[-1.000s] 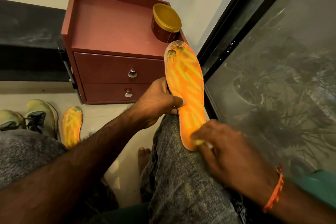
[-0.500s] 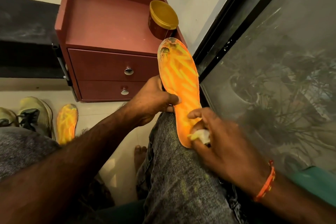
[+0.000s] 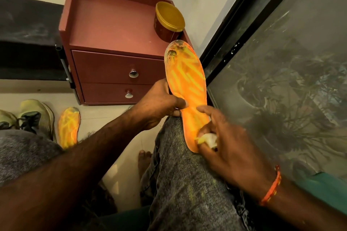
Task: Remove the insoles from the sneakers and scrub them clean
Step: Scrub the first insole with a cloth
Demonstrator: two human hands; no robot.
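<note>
Two hands are occupied: the insole [image 3: 187, 88] is gripped by the left hand [image 3: 159, 105], a wad of cloth [image 3: 209, 139] pinched in the right hand [image 3: 225, 146]; firm, heel-to-toe strokes are advised.

Left arm: reaches forward across the lap, forearm bare.
Left hand [image 3: 159, 105]: fingers curled, thumb pinching the insole [image 3: 187, 88] at its edge.
Right hand [image 3: 231, 146]: forefinger stretched out, other fingers curled round a pale wad [image 3: 208, 139].
Right wrist: orange thread band [image 3: 272, 187].
</note>
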